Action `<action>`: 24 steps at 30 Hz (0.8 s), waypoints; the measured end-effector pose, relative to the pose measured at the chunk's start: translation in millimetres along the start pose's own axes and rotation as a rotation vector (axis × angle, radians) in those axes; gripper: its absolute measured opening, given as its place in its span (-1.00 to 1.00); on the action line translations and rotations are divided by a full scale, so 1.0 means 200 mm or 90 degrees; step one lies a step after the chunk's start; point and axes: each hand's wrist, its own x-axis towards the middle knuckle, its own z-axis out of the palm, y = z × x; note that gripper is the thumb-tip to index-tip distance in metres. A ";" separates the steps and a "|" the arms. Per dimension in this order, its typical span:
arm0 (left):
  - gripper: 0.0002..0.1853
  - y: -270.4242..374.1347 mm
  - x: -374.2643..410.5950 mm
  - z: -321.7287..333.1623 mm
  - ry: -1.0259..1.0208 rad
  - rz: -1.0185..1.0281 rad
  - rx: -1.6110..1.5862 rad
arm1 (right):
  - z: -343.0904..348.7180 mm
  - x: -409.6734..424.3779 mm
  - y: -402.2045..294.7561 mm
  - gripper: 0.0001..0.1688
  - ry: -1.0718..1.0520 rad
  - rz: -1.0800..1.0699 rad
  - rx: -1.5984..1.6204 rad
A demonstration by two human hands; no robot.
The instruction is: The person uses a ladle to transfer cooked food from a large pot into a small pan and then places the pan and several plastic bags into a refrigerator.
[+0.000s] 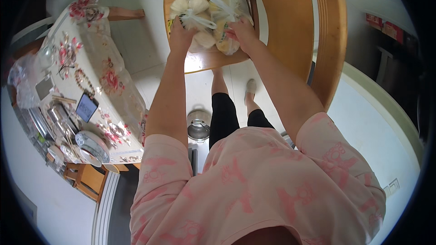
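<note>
Two knotted plastic bags lie side by side on the seat of a wooden chair [221,62]. The left bag [204,37] holds several pale, rounded pieces that look like buns; the right bag [227,46] holds yellowish ones. My left hand [182,35] rests against the near left side of the left bag, fingers spread. At the near right side of the right bag is my right hand [242,32], its fingers bent against the plastic. Whether either hand grips the plastic cannot be made out.
A table with a flowered cloth [112,54] stands at the left, bearing a phone [87,107], bowls [92,146], chopsticks [64,99] and a beaded string [81,79]. A metal pot [199,130] is on the floor by my legs. The chair's wooden backrest [289,23] rises at the right.
</note>
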 end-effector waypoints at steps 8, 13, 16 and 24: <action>-0.23 0.17 0.14 0.18 0.043 -0.120 0.064 | 0.08 0.23 -0.02 -0.33 0.031 0.041 -0.038; -0.51 0.18 0.17 0.16 0.053 -0.104 0.086 | 0.02 0.28 0.04 -0.67 0.009 0.072 -0.144; -0.52 0.13 0.18 0.12 -0.058 -0.112 0.149 | 0.04 0.20 0.07 -0.58 0.077 0.044 -0.100; -0.57 -0.03 -0.22 0.10 -0.136 -0.106 0.261 | -0.06 -0.26 0.25 -0.55 0.153 0.005 -0.319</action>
